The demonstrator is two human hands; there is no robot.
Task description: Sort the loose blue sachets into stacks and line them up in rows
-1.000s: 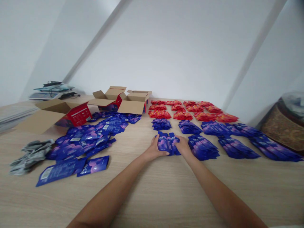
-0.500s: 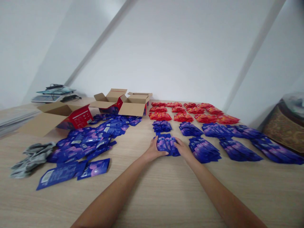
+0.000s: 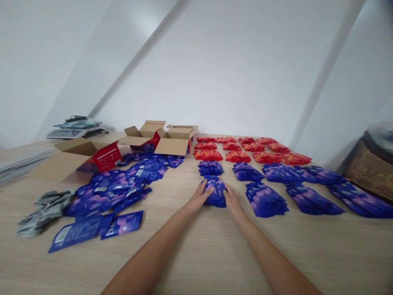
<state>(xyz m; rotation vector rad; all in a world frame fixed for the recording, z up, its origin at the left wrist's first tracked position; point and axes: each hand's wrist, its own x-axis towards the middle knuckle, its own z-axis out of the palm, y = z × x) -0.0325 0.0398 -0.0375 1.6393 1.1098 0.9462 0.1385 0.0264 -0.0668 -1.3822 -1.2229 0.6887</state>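
Note:
A small stack of blue packets [image 3: 218, 194] lies on the wooden table [image 3: 211, 254] between my hands. My left hand [image 3: 199, 196] grips its left side, thumb on top of the packets. On the right side, my right hand [image 3: 232, 200] presses its fingers against the stack's edge. Just behind is another blue stack [image 3: 210, 168]. To the right, a fanned blue stack [image 3: 265, 200] sits near my right hand. A loose heap of blue packets [image 3: 113, 186] spreads over the left of the table.
Open cartons [image 3: 106, 157] stand at the back left. Rows of red packets [image 3: 238, 157] lie at the back, more blue stacks [image 3: 311, 198] at the right. Grey gloves [image 3: 46, 211] rest at the left, and a patterned bag [image 3: 370, 168] sits at the far right.
My hands have drawn closer together around the blue stack, which looks narrower. My left thumb now lies higher on the packets. The whole view has shifted slightly.

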